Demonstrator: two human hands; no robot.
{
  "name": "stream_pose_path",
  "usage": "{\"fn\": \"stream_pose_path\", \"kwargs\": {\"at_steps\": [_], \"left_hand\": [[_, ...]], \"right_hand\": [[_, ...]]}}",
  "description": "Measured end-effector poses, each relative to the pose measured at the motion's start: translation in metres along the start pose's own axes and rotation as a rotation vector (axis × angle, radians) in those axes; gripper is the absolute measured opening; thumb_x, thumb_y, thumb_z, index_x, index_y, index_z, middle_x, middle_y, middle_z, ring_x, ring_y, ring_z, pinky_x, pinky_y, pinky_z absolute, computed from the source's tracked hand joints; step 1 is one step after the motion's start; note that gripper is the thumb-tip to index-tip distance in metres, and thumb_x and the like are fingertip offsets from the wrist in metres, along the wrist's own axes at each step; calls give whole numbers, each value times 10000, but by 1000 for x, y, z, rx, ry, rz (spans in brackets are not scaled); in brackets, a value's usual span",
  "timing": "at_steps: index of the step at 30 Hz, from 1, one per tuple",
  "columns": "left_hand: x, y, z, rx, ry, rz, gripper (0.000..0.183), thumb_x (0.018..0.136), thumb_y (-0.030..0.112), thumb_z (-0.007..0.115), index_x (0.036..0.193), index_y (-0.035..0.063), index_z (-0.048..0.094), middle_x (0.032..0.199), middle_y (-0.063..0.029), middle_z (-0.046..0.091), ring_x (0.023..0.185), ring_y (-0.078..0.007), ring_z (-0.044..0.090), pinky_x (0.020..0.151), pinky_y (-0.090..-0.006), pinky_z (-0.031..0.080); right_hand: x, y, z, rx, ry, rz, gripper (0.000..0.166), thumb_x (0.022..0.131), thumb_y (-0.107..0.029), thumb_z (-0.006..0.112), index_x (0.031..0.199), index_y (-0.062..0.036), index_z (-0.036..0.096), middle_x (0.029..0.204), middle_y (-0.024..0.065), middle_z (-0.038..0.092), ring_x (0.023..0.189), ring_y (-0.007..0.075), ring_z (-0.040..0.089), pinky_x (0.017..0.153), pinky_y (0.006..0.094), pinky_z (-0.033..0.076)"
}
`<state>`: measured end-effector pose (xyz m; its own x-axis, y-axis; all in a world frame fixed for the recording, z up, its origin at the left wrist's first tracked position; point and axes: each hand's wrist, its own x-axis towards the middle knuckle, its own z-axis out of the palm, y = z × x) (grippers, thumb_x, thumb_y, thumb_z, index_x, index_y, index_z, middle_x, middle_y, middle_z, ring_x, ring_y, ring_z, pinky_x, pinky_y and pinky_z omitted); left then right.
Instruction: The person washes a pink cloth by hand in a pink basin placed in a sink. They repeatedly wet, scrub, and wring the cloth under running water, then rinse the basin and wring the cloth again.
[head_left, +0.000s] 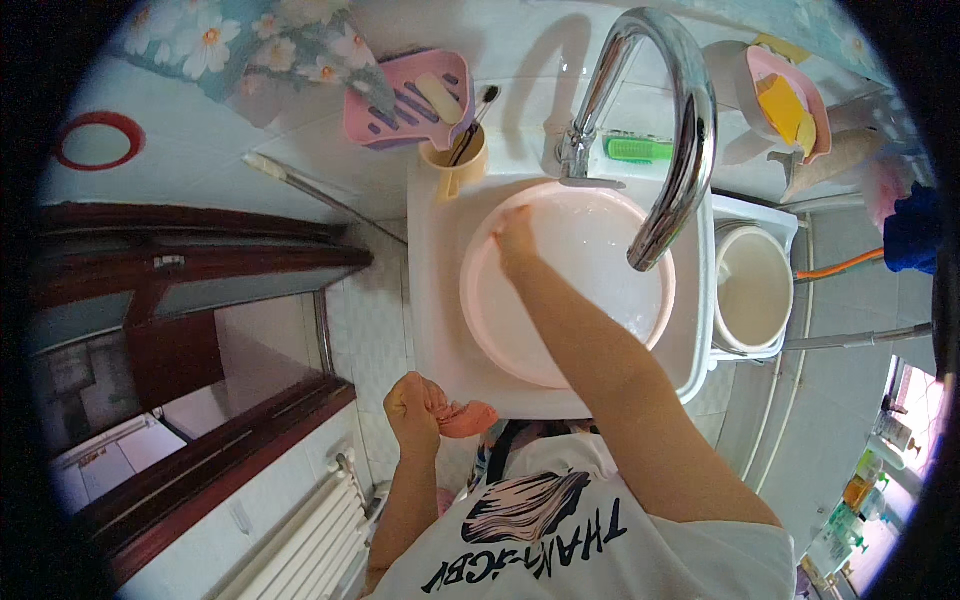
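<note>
My left hand (412, 401) is closed around a crumpled salmon-coloured cloth (469, 420), held to the left of the sink's front edge. The cloth's free end hangs out to the right of my fist. Across the basin stretches my right arm, with my right hand (516, 238) against the far left inner wall of a round pale pink plastic basin (474, 330). Whether those fingers hold anything does not show. The basin sits in a white washbasin (431, 315) and appears to hold water. A curved chrome faucet (686, 142) arches over its right side.
Behind the sink stand a beige cup (454, 166) with toothbrushes and a green brush (637, 149). A pink soap dish (367, 97) holds a soap bar (439, 99). On the right is a white bucket (754, 289); a white radiator (300, 540) lies at lower left.
</note>
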<state>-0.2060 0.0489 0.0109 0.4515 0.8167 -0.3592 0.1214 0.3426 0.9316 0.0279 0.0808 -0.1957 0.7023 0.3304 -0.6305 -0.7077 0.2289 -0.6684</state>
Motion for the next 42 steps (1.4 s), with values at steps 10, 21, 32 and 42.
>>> {"fn": "stream_pose_path", "kwargs": {"at_steps": [10,21,32,42], "left_hand": [[-21,11,17,44,-80,79,375,903,161,369,540,89,305,489,-31,348,449,-115,354,431,-242,329],[16,23,-15,109,-190,31,377,897,150,419,535,62,361,486,-17,378,434,-94,356,413,-237,315],[115,53,-53,-43,-408,-261,426,907,252,427,530,93,307,480,-12,335,424,-109,319,424,-256,310],[114,40,-25,41,-600,-375,423,900,241,434,525,84,320,480,-8,332,429,-109,334,430,-265,321]], "right_hand": [[-130,70,-114,-1905,-1184,-369,413,910,-307,336,1180,-1,399,1155,234,448,1071,366,445,941,394,328],[-86,28,8,-869,-338,333,365,836,-275,458,1100,-31,519,1012,105,528,977,244,440,881,392,327],[-6,-115,-86,481,475,-348,137,843,-161,420,955,-97,465,963,26,454,1072,169,392,941,431,269],[-118,48,12,-692,-112,-152,597,923,-375,304,1344,24,164,1413,148,162,1305,239,156,1060,288,108]]}}
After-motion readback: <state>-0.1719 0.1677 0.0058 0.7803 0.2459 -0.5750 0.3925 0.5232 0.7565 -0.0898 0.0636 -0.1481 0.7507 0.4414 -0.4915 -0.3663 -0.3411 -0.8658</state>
